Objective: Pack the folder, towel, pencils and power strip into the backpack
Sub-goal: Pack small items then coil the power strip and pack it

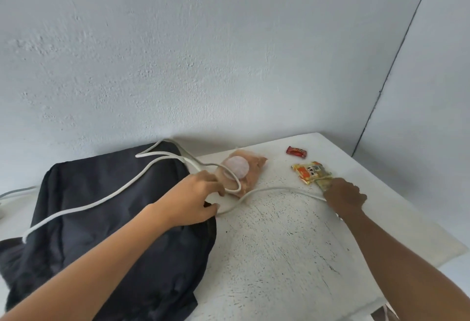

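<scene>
A black drawstring backpack (pixel 106 219) lies flat on the left of the white table, its mouth toward the middle. White drawstring cord (pixel 101 202) runs across its top and loops past the mouth. My left hand (pixel 195 196) grips the edge of the backpack's mouth, with a cord loop around its fingers. My right hand (pixel 344 197) has its fingers curled on the far end of the white cord (pixel 279 189), which lies stretched across the table. No folder, towel, pencils or power strip shows outside the bag.
A tan soft packet with a round pale lid (pixel 241 170) lies just beyond my left hand. A yellow snack packet (pixel 310 170) touches my right hand's fingers. A small red wrapper (pixel 296 151) sits farther back. The table (pixel 279 257) stands in a wall corner. A white object (pixel 1 210) shows at the left edge.
</scene>
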`<act>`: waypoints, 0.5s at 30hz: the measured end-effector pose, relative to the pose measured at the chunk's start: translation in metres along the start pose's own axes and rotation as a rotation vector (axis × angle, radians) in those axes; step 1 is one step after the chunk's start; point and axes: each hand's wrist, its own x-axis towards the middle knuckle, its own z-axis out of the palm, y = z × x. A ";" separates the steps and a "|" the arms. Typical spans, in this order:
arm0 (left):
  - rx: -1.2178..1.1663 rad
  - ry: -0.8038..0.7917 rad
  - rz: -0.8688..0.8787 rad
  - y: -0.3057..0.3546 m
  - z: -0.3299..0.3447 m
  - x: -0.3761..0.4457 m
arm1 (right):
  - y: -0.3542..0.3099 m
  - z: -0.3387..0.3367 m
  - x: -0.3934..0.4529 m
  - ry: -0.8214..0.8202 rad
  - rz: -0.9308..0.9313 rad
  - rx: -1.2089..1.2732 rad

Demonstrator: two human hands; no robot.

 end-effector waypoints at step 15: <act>0.147 -0.198 -0.442 -0.037 -0.053 -0.100 | -0.141 -0.029 -0.119 0.079 -0.775 1.069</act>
